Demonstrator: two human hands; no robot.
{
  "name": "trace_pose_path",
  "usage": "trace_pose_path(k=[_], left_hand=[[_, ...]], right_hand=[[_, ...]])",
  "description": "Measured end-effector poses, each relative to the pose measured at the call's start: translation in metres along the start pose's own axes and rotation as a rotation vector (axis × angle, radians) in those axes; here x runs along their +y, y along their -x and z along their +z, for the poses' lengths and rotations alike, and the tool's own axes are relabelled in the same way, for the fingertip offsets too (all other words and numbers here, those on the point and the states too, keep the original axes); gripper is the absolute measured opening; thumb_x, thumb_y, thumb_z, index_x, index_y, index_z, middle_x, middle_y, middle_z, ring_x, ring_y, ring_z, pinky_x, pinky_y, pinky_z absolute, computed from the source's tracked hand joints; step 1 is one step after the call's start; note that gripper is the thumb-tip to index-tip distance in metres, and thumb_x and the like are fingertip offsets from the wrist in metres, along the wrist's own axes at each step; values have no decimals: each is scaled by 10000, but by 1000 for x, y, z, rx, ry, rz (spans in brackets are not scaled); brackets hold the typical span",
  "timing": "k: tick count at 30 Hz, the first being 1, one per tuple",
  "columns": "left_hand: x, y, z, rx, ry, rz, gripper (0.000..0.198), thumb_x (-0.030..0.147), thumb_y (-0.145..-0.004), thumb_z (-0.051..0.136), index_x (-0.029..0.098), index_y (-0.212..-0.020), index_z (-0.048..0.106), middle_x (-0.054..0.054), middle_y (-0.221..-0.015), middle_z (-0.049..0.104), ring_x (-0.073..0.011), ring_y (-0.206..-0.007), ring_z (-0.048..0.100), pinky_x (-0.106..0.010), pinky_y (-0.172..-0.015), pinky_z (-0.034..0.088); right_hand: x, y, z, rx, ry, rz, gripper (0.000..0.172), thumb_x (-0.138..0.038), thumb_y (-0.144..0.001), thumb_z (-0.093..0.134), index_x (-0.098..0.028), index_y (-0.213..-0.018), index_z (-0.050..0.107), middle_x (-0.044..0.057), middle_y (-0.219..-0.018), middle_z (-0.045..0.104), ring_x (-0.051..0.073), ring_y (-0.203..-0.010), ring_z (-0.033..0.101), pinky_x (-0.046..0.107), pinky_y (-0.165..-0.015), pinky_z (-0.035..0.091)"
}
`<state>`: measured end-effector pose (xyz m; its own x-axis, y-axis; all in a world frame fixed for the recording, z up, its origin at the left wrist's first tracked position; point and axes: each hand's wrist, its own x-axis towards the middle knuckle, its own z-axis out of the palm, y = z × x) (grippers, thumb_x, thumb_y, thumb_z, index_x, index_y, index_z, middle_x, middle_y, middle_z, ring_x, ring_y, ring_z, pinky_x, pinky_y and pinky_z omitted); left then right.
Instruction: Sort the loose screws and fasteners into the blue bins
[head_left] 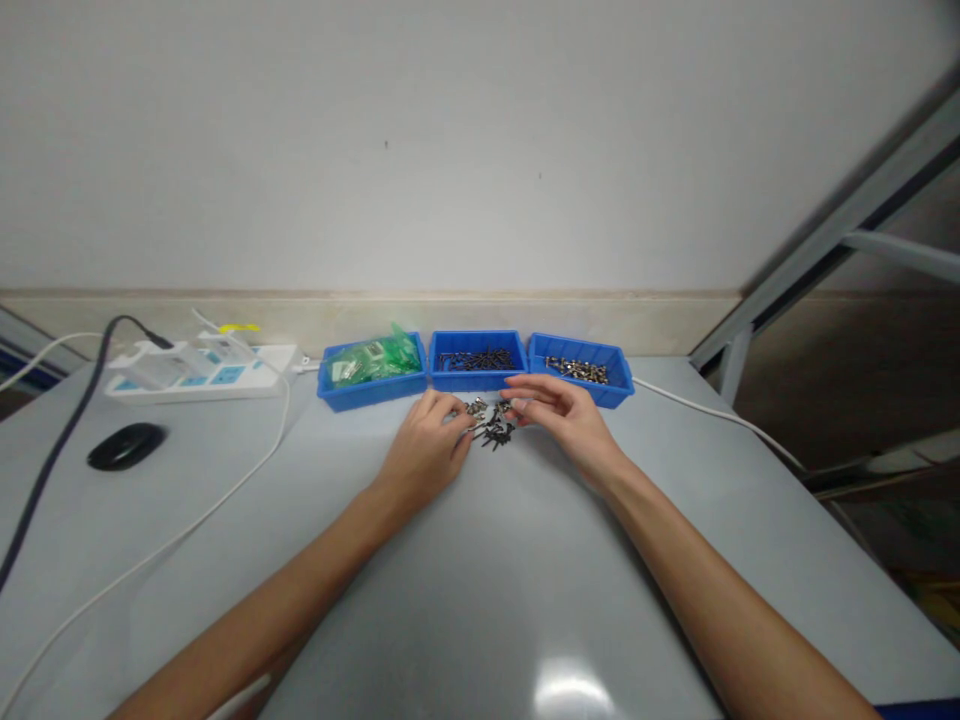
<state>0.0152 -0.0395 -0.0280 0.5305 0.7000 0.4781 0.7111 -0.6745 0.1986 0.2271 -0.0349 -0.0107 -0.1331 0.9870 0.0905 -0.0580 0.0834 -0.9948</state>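
Workroom, probably — blue parts bins [474, 381], power strip [217, 378], mouse [126, 446] on table [480, 580].

Screws [496, 436] on tbl [465, 590], mid bin [469, 382] bhnd

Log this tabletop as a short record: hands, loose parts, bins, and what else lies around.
Left hand: fingers curled at the left edge of the loose pile; grip unclear
Right hand: fingers bent at the pile's right edge; any held piece too small to tell
Loose pile: dark screw-like pieces and shiny metal ones, in front of the middle bin
Left bin: green plastic bag
Middle bin: dark pieces
Right bin: shiny metal pieces
Far left: black mouse, white power strip with plugs
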Motion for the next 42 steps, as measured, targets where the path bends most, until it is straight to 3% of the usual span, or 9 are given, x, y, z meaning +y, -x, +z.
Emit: trace_pose_path(k=[6,10,14,20,27,30,34,38,42], left_hand=[[0,0,2,-14,-6,-21,109,110,-890,560,163,-886,656,-87,-972,626,-250,-949,504,-414,-859,490],[-1,-1,-3,21,80,-47,99,101,-894,570,160,-916,647,-78,-972,621,-234,-937,506,-386,-854,481],[0,-3,-7,94,168,-32,77,129,-910,582,167,-932,645,-64,-960,618,-214,-936,518,-357,-857,470],[6,-2,-4,130,233,-35,69,134,-902,609,179,-924,657,-57,-958,630,-208,-939,540,-354,-851,474],[7,-2,-8,116,244,-81,113,168,-875,659,183,-986,665,-60,-976,644,-218,-957,542,-369,-870,474],[5,-2,-7,73,180,-83,110,188,-869,658,177,-979,658,-68,-979,641,-237,-963,524,-395,-880,474],[6,-1,0,-32,74,-47,57,182,-866,645,167,-918,662,-82,-977,641,-262,-968,503,-435,-886,474],[8,-2,3,-96,5,-49,64,145,-902,590,146,-883,652,-93,-959,650,-263,-959,497,-433,-872,477],[6,-3,-1,-54,38,-31,76,144,-924,566,154,-895,636,-77,-920,669,-247,-921,513,-416,-859,473]], right_hand=[[0,0,-1,1,21,16,341,-339,-745,765,-211,-1056,716,90,-1032,752,193,-802,711,375,-802,551],[3,-1,-3,-24,89,4,290,-322,-751,748,-192,-1009,725,67,-867,757,187,-740,702,362,-761,551],[6,1,-2,-110,171,9,267,-291,-756,737,-167,-992,731,47,-770,736,167,-682,684,333,-722,551],[7,5,3,-249,57,96,291,-299,-719,791,-154,-971,760,68,-791,764,192,-769,727,349,-796,566],[4,-2,1,-163,21,98,243,-319,-688,823,-161,-865,771,67,-741,765,204,-725,730,379,-797,577],[3,-9,1,-34,-5,10,320,-334,-703,814,-196,-987,760,88,-990,776,237,-915,733,430,-923,546],[3,-12,5,32,-35,-66,449,-320,-722,798,-252,-1154,700,81,-1319,654,244,-1119,669,438,-1031,482],[3,-6,7,56,6,-37,364,-316,-740,770,-232,-1089,708,85,-1190,716,217,-947,712,406,-928,531],[2,-1,3,-8,42,-11,292,-310,-768,731,-206,-1040,716,66,-920,763,184,-747,704,354,-759,556]])
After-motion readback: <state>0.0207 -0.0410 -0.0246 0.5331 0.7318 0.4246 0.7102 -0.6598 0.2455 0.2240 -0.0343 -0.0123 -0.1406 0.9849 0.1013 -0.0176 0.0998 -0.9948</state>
